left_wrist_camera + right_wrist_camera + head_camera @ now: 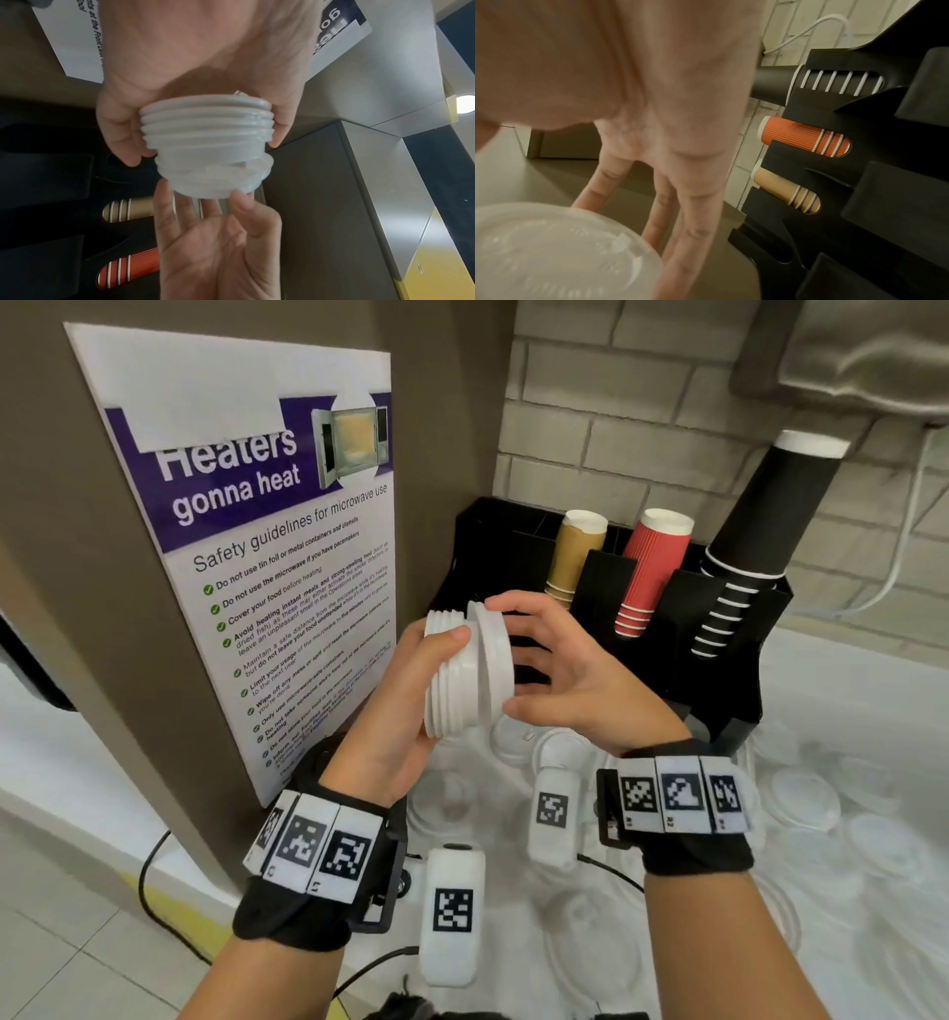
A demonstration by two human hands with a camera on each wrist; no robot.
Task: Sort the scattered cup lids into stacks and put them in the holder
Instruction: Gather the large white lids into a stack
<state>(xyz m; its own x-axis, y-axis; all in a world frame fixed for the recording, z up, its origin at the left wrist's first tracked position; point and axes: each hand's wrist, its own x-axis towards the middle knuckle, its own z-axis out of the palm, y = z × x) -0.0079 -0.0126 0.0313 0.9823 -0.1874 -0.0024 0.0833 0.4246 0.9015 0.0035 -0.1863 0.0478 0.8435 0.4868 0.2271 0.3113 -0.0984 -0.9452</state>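
Observation:
A stack of white cup lids (452, 680) lies on its side in my left hand (400, 711), which grips it with the thumb on top; in the left wrist view the stack (205, 125) fills the palm of that hand (205, 50). My right hand (554, 670) holds one more lid (493, 654) by its rim, pressed against the stack's right end. That lid (216, 176) sits slightly askew between the right hand's fingertips (241, 203). The right wrist view shows this lid (552, 253) under my fingers (693, 233). The black holder (513, 541) stands just behind both hands.
Brown (575, 552), red (652, 567) and black (755, 541) cup stacks fill the holder's right slots. Several loose lids (801, 793) lie on the white counter (847, 701) below my hands. A poster (267, 546) on a brown panel stands at the left. Cables (154, 901) run near the counter edge.

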